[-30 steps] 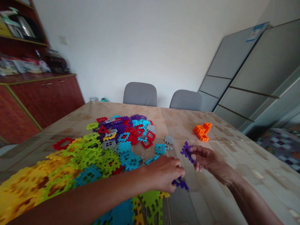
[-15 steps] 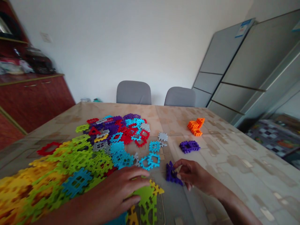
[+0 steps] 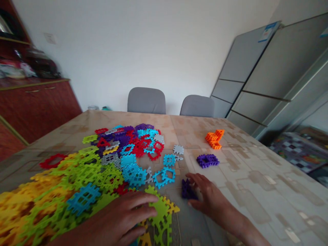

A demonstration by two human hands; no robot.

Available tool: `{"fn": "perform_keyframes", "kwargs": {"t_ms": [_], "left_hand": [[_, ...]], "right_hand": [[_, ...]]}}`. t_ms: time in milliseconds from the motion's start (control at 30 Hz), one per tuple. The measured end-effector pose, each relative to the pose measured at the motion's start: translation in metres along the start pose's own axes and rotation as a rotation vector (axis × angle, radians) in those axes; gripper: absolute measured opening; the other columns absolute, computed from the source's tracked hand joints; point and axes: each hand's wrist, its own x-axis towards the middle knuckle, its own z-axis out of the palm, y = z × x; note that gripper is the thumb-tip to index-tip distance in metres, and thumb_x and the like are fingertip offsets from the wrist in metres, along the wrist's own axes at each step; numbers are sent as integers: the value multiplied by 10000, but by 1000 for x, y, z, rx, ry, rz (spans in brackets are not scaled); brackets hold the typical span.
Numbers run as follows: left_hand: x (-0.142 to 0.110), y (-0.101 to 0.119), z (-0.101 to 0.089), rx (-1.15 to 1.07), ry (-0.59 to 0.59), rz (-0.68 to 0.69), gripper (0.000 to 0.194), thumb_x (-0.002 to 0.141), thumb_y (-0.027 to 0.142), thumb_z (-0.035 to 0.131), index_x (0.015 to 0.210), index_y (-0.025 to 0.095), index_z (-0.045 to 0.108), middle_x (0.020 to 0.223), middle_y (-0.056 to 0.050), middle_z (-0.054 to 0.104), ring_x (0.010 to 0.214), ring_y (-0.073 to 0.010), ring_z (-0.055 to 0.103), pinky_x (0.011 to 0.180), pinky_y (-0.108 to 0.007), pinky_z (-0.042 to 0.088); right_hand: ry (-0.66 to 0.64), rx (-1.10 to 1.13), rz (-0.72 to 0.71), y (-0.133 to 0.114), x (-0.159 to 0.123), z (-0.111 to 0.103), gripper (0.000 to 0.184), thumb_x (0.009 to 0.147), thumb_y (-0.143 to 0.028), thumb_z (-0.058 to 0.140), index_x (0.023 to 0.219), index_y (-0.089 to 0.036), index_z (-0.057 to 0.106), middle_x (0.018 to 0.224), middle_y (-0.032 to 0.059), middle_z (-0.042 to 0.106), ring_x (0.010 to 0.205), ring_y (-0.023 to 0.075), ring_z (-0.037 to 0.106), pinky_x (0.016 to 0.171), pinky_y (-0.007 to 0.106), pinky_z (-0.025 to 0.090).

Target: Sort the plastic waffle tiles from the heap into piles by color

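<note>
My left hand (image 3: pixel 130 213) is open, its fingers stretched out over lime-green and yellow plastic interlocking pieces (image 3: pixel 162 208) near the table's front edge. Nothing shows in its grip. My right hand (image 3: pixel 208 193) has thumb and fingers spread apart around the right side of a dark purple interlocking piece (image 3: pixel 187 190) on the table. Whether the fingertips touch that piece is hard to make out. Farther back on the right lies a purple built block (image 3: pixel 208 161) with openings, and beyond it an orange joined build (image 3: pixel 214 139).
A broad heap of interlocking pieces (image 3: pixel 89 167) in yellow, green, red, purple and blue spreads over the table's left half. Blue pieces (image 3: pixel 164 177) and a grey piece (image 3: pixel 178 149) lie near the middle. Two grey chairs (image 3: pixel 146 100) stand at the far edge, against the wall.
My right hand has opened its pinch on the dark purple piece, which now sits lower and less tilted. My left hand has shifted slightly left and down, uncovering more green pieces.
</note>
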Motion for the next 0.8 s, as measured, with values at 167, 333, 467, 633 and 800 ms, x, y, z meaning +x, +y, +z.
{"fn": "perform_keyframes", "kwargs": {"t_ms": [167, 333, 467, 633, 800], "left_hand": [[-1, -2, 1, -4, 22, 4, 447, 890, 140, 677, 1274, 368, 640, 1374, 32, 650, 1179, -202, 665, 1031, -261, 518], [0, -2, -1, -19, 34, -6, 451, 883, 136, 676, 1268, 371, 647, 1360, 34, 661, 1164, -200, 674, 1033, -256, 515], [2, 0, 1, -26, 39, 3, 422, 871, 133, 675, 1236, 346, 667, 1342, 18, 674, 1143, -211, 685, 1016, -261, 531], [-2, -9, -13, 15, 75, 18, 408, 890, 160, 670, 1236, 375, 679, 1354, 35, 673, 1161, -197, 681, 1009, -240, 523], [-19, -30, -72, 166, 353, -154, 305, 968, 270, 549, 1242, 326, 672, 1350, 105, 659, 1213, -148, 628, 1051, -314, 459]], "right_hand": [[-7, -30, -22, -4, 1, -6, 661, 717, -67, 691, 1364, -151, 582, 1257, 153, 660, 1133, 288, 623, 989, 430, 494], [-3, -4, -43, -4, -2, -5, 657, 745, -90, 687, 1379, -218, 571, 1293, 131, 657, 1170, 288, 617, 1017, 437, 481], [-12, -36, -19, -9, -1, 0, 692, 726, -72, 687, 1394, -200, 558, 1320, 153, 640, 1196, 307, 604, 1040, 447, 472], [-9, -75, 38, -16, -1, 6, 695, 746, -71, 632, 1428, -124, 510, 1309, 190, 634, 1183, 305, 612, 1030, 438, 486], [25, -66, -11, -4, -2, 12, 620, 757, -136, 606, 1375, -113, 560, 1282, 196, 658, 1151, 311, 635, 1021, 451, 495]]}}
